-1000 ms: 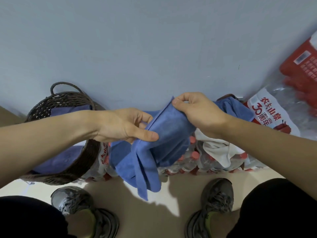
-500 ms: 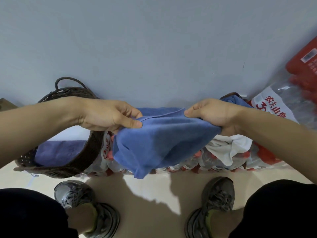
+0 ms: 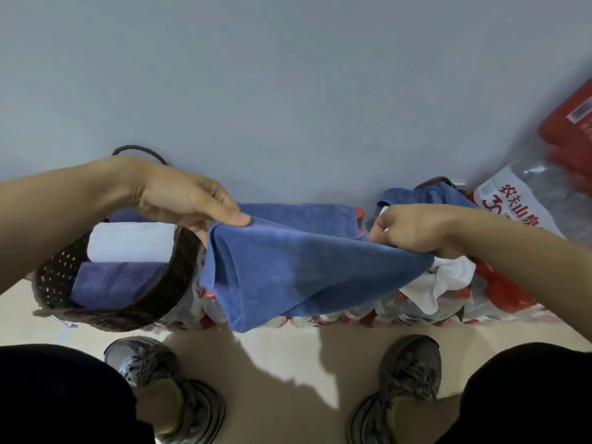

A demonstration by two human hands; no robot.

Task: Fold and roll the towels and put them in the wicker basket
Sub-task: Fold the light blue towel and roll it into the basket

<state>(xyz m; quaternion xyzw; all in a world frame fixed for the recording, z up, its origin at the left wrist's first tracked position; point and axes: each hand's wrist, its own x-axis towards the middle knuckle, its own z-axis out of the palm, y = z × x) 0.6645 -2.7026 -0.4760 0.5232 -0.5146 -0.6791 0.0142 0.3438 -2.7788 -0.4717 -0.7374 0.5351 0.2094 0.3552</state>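
Note:
A blue towel (image 3: 288, 267) hangs stretched between my hands over packs of water bottles. My left hand (image 3: 189, 200) pinches its left corner. My right hand (image 3: 413, 229) grips its right edge. The dark wicker basket (image 3: 153, 296) sits at the left against the wall, just under my left forearm. Inside it lie a rolled white towel (image 3: 128, 241) and a rolled purple-blue towel (image 3: 112, 283). Another blue towel (image 3: 426, 193) and a white towel (image 3: 439, 283) lie bunched on the bottle packs at the right.
Shrink-wrapped packs of red-capped water bottles (image 3: 352, 315) line the grey wall. A red and white pack (image 3: 512, 200) and a red box (image 3: 570, 136) stand at the far right. My two shoes (image 3: 166, 386) rest on the beige floor below.
My hands have moved apart and spread the blue towel from a bunched hanging fold into a wide stretched sheet. The view has shifted, showing more of the basket's inside.

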